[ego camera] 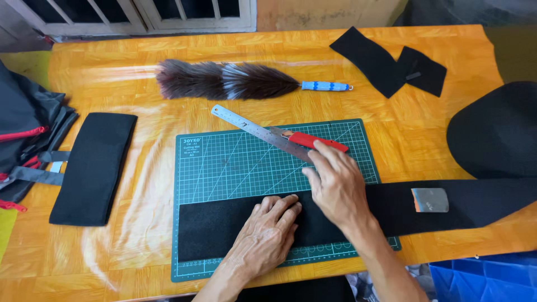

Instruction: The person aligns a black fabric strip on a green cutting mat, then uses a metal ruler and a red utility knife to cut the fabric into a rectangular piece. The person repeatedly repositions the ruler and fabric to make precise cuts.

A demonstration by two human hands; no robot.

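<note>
Left hand (267, 228), fingers together, presses flat on black fabric strip (224, 226) across green cutting mat (235, 162) | right hand (335, 184), fingers loosely extended, touches steel ruler (254, 127) beside red utility knife (316, 141)

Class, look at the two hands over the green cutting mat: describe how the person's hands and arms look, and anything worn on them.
Both the left hand and the right hand are bare: no gloves, and no rings, watch or bracelet show. Both forearms are uncovered as far as the picture's lower edge, so no sleeve is in view. The knuckles and tendons stand out, and the fingernails are short.
</note>
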